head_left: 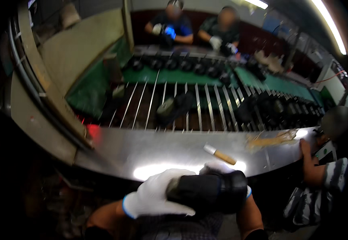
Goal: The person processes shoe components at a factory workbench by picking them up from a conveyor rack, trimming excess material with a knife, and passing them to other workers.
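Dark shoe-shaped pc point(201, 193), black w/ olive-grey patch at its L end, is held up in front of the wearer's torso, just off the near edge of the metal table point(174, 147). It lies roughly lengthwise L to R, rounded black end toward R. L hand point(154, 194), in white glove w/ blue cuff, grasps the L end, thumb along the near lower side. R hand point(217, 167), same kind of glove, holds it from the far/R side; mostly hidden behind the pc, so exact finger placement can't be told.

On the table, just beyond the hands, a brush-like tool point(221, 155) lies at a slant: tan handle, whitish end. Farther R on the same top, a yellowish smear point(270, 140); at its L end, a red glow point(94, 133).

Past the table, a rack of metal bars point(198, 104). A dark pc w/ greenish end point(176, 108) sits on it approx mid-L, and a dense group of dark pcs point(282, 110) fills the R part, too blurred to tell apart. Behind, a green surface point(146, 77) w/ a row of dark items point(186, 64) along it.

Bkgd: two co-workers point(174, 24) w/ white gloves, each handling sth dark, one glove lit blue. Far R, another person's bare forearm point(314, 172) reaches the table edge, patterned grey-white clothing point(336, 172) beside it
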